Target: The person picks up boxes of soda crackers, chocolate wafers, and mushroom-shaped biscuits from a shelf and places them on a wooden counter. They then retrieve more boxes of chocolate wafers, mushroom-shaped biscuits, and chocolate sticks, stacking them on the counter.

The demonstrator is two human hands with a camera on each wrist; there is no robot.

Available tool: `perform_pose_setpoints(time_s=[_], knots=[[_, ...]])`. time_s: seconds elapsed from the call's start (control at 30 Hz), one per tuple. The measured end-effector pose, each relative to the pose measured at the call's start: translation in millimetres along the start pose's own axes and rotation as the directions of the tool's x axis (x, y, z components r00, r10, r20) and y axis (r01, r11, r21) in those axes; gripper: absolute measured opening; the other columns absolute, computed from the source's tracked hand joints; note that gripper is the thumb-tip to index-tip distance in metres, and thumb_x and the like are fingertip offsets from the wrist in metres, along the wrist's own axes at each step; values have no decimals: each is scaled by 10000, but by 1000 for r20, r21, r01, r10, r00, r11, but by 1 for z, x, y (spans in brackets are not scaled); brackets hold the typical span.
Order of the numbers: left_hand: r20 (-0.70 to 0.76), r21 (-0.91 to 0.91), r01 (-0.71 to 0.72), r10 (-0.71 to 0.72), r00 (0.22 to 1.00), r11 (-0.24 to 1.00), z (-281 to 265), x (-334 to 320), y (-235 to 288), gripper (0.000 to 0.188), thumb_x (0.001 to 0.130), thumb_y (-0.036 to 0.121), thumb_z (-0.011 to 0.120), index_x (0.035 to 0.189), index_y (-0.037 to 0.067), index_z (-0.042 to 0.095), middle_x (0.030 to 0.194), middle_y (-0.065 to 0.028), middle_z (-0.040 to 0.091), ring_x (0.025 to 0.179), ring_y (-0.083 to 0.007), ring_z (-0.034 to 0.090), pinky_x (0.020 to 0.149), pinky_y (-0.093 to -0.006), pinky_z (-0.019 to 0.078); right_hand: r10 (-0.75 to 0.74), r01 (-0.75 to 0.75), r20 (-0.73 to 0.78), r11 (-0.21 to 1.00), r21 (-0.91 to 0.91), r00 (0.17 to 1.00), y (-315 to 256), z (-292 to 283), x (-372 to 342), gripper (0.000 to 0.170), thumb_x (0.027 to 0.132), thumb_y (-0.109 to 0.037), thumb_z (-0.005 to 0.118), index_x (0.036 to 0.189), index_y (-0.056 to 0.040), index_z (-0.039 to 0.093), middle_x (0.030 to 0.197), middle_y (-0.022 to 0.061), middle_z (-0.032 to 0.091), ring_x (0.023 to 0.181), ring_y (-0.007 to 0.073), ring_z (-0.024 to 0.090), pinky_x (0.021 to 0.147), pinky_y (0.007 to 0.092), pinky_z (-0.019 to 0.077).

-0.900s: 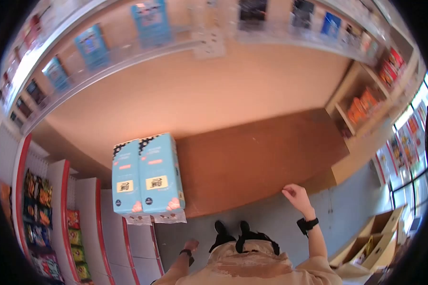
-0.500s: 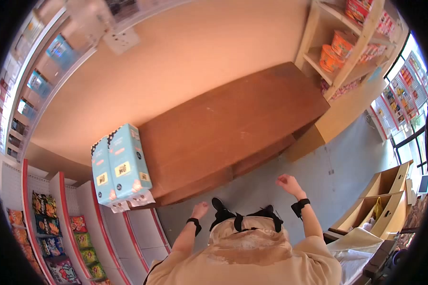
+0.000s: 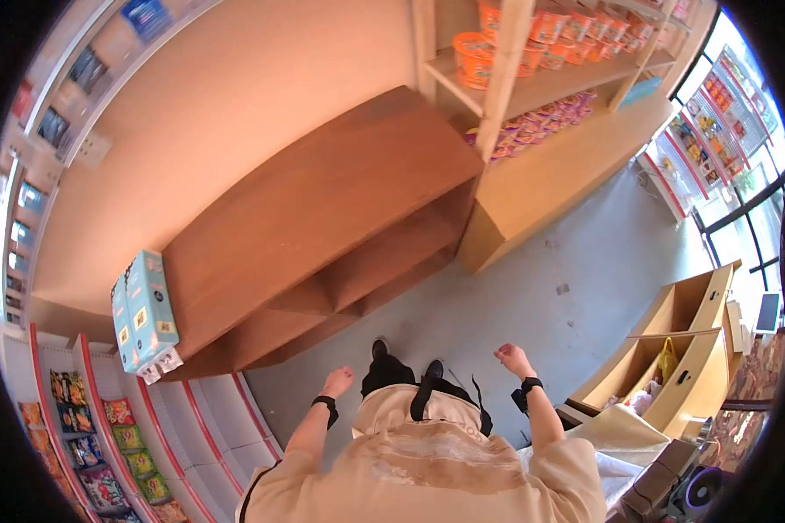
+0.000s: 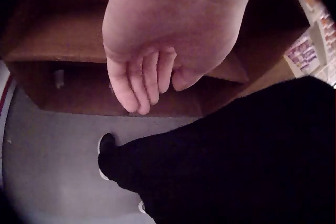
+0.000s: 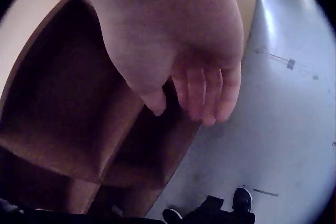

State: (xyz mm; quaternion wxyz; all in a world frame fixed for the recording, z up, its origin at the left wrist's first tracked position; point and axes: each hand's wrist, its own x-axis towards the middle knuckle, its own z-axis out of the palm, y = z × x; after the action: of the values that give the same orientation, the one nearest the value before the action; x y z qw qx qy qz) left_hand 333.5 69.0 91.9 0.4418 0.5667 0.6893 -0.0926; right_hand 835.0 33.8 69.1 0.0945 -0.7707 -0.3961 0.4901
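Note:
My left hand [image 3: 338, 381] hangs in front of my body with nothing in it; in the left wrist view its fingers [image 4: 137, 85] curl loosely. The right hand [image 3: 516, 359] is likewise bare, and its fingers [image 5: 210, 95] droop loosely in the right wrist view. Nearest to both is a brown wooden cabinet [image 3: 323, 213] with open compartments along its front. Two light-blue packages [image 3: 144, 305] lie side by side on the cabinet's left end, well away from either hand.
Snack bags [image 3: 135, 440] fill part of the red-edged shelves at the left. Orange tubs [image 3: 474, 61] line a wooden rack beyond the cabinet's right end. Wooden bins [image 3: 645, 375] stand at my right, over the grey floor [image 3: 497, 301].
My view has swung to the right, so the cabinet and blue packages sit farther left. The left hand has come up in front of my body. Both hands stay without anything in them.

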Motion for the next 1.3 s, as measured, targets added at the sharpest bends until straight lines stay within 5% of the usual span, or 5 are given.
perform_pose_setpoints(time_s=[0.8, 0.97, 1.03, 1.17, 1.3], knots=[[354, 246, -509, 412, 839, 825, 91, 248, 298, 211, 785, 204, 523, 831, 50, 660, 850, -186, 644, 820, -377, 611, 730, -461, 486, 305, -210, -144, 864, 457, 941, 85, -247, 85, 296, 846, -233, 623, 1018, 5, 589, 814, 65, 635, 661, 135, 608, 575, 265, 496], [92, 67, -446, 440, 893, 892, 102, 250, 366, 203, 763, 215, 521, 806, 76, 662, 741, -164, 641, 692, -320, 622, 644, -422, 484, 285, -131, -204, 825, 550, 937, 82, -292, 147, 274, 859, -228, 609, 993, 10, 588, 800, 54, 625, 653, 133, 601, 566, 254, 491], [291, 24, -262, 244, 925, 965, 93, 235, 398, 212, 762, 230, 522, 804, 73, 659, 724, -165, 635, 675, -332, 616, 626, -425, 481, 316, -193, -106, 777, 599, 943, 92, -305, 165, 266, 863, -228, 605, 991, 4, 589, 807, 54, 621, 655, 135, 600, 571, 256, 493], [499, 253, -529, 359, 789, 810, 125, 257, 385, 217, 749, 238, 535, 743, 62, 662, 768, -176, 644, 709, -365, 615, 670, -450, 496, 295, -247, -14, 822, 513, 955, 116, -353, 212, 265, 862, -224, 606, 996, 3, 589, 808, 57, 623, 656, 137, 601, 585, 263, 503], [310, 466, -404, 282, 908, 787, 178, 266, 390, 215, 737, 189, 527, 767, 44, 683, 833, -183, 650, 782, -377, 619, 724, -466, 493, 251, -245, 49, 851, 464, 967, 147, -422, 280, 264, 863, -218, 597, 1005, 5, 591, 812, 57, 630, 651, 138, 602, 576, 266, 505]])
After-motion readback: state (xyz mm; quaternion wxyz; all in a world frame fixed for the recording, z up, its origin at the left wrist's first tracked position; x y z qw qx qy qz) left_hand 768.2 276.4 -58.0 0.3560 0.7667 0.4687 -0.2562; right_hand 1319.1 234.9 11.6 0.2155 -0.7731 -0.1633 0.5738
